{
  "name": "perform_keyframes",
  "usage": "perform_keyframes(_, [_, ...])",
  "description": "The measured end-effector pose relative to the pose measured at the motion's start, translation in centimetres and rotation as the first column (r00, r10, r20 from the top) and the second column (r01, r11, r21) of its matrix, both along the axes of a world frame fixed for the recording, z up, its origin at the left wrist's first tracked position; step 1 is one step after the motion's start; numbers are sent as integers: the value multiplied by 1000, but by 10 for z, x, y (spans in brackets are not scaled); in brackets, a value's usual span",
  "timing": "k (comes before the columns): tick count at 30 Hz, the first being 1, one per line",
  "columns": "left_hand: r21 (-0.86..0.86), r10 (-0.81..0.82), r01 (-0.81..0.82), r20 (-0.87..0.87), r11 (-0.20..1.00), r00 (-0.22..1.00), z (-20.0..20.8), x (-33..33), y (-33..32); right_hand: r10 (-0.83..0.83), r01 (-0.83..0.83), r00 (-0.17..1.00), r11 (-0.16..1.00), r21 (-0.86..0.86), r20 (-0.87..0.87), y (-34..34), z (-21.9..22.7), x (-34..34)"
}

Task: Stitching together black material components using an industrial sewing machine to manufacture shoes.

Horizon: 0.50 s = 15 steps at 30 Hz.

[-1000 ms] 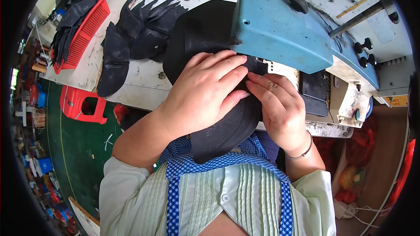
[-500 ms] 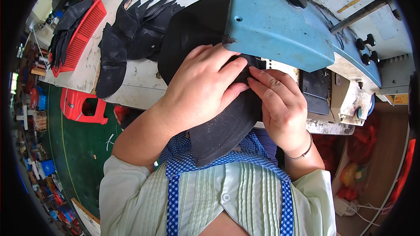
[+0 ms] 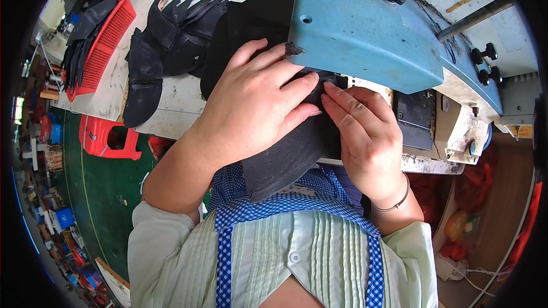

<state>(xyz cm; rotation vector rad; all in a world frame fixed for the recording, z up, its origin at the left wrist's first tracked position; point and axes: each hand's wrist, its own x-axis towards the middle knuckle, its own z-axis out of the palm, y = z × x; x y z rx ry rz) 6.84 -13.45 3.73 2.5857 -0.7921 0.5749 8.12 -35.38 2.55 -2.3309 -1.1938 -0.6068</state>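
Observation:
A black, curved sheet piece, leather-like [image 3: 285, 162], lies under both hands at the front of a blue machine head [image 3: 359, 34]; its near end hangs over my apron. My left hand [image 3: 245, 100] rests on the piece with its fingers spread, the index and thumb pointing at the work spot. Beside it my right hand [image 3: 368, 131] has thumb and fingers closed at the edge of the piece, close under the machine head. The machine's working part is hidden behind the blue cover and my fingers. Another larger black part [image 3: 251, 20] lies behind my left hand.
A heap of black cut pieces [image 3: 145, 68] lies on the white table [image 3: 182, 100] to the left. Past it stands a red basket [image 3: 108, 43] with more black pieces. A red stool [image 3: 94, 145] is below the table on the green floor [image 3: 103, 194].
The black piece's near end has shifted up and slightly left, away from my body. My left hand has moved slightly left, its fingers more spread. My right hand stays nearly in place.

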Motion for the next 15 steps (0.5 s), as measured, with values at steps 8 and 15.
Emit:
perform_keyframes(8, [13,24,-23,-43,1000,999,-4,6,4,-1,1,1000,999,-37,-2,2,1,1])
perform_keyframes(15, [-9,27,-27,-13,1000,1000,-5,14,6,-32,31,999,999,-14,-8,6,6,0])
